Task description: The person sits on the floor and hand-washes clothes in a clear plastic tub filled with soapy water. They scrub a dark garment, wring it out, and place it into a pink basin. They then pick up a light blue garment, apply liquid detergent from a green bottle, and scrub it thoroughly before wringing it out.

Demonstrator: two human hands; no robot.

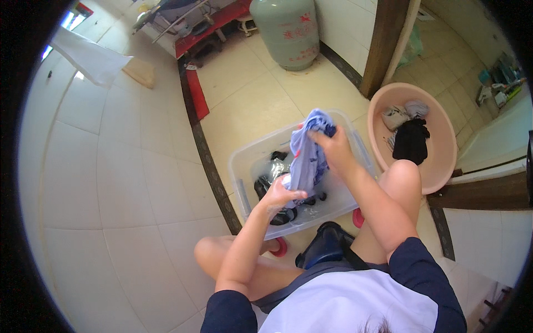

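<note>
From my end of the feed, I have both hands closed on one piece of cloth, a light blue-lavender fabric garment with darker blue patches [304,164]. The right hand [333,145] grips its upper end, thumb lying across the folds; the left hand [282,193], whitish with what looks like suds, is curled around its lower end. I cannot tell how tightly the hidden fingers press. The garment hangs over a clear rectangular plastic tub [242,191], presumably so drips fall back into the liquid there, where dark cloth [260,188] lies soaking. I judge the two-ended hold keeps the fabric gathered and steady. The tub stands on the pale tiled floor [244,100], just beyond the knees. To the right, a round peach plastic basin [440,161] holds a bunched black garment [410,141], seemingly within easy reach.
</note>
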